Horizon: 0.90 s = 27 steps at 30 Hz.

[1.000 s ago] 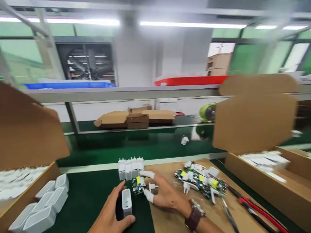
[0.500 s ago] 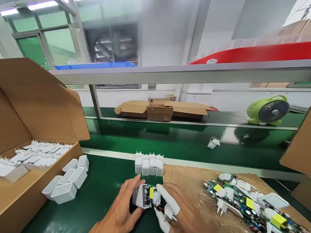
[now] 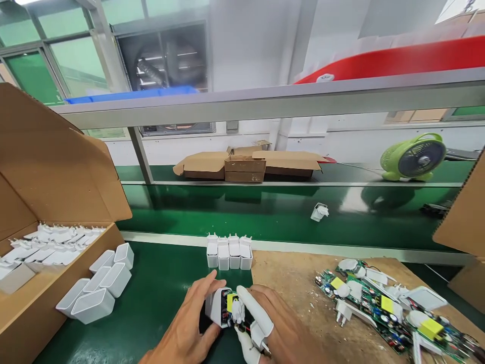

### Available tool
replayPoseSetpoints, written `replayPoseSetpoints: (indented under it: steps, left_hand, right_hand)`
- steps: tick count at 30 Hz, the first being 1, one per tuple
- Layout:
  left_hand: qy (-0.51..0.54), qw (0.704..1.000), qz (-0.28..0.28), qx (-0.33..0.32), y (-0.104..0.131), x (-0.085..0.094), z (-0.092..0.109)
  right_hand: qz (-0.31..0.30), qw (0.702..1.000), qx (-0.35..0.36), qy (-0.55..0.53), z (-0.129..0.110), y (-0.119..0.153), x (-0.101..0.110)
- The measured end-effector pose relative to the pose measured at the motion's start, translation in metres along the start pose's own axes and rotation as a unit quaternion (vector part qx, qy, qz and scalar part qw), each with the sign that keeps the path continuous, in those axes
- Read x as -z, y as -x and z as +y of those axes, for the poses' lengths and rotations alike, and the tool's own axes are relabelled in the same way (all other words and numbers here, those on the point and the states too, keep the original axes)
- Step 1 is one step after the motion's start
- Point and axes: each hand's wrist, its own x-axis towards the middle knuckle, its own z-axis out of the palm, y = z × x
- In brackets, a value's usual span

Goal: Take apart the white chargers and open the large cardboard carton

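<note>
My left hand (image 3: 185, 318) is closed around a white plastic housing (image 3: 214, 307), thumb below and fingers along its far side. My right hand (image 3: 278, 323), with white covers on its thumb and index finger, pinches a circuit board (image 3: 230, 306) with a yellow component. The board's left end sits inside the housing's open end; its right part sticks out. A white plug piece (image 3: 261, 334) shows at the right fingers, partly hidden by them. Just beyond stands a row of several white housings with pronged plug ends (image 3: 229, 253).
An open carton (image 3: 64, 283) of white plug parts stands left, with several empty white housings (image 3: 102, 283) beside it. Loose circuit boards (image 3: 382, 303) pile up on a brown board (image 3: 288, 268) at right. A white unit (image 3: 319, 212) lies on the green belt (image 3: 273, 212); a green fan (image 3: 413, 156) stands behind.
The camera view has tilted and shifted slightly. The white unit on the belt has moved left. Both hands keep hold of the housing and board, which look a little closer together.
</note>
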Motion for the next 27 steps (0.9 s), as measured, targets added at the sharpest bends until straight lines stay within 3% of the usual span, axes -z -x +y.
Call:
replayPoseSetpoints:
  steps: [12, 27]
  left_hand:
    - [0.010, 1.000, -0.002, 0.014, 0.001, 0.002, 0.005]
    - [0.009, 1.000, 0.008, 0.023, 0.001, 0.001, 0.007]
  right_hand:
    - [0.031, 0.999, 0.001, -0.037, 0.002, 0.000, -0.008]
    - [0.018, 0.998, -0.011, -0.063, 0.001, -0.003, -0.007]
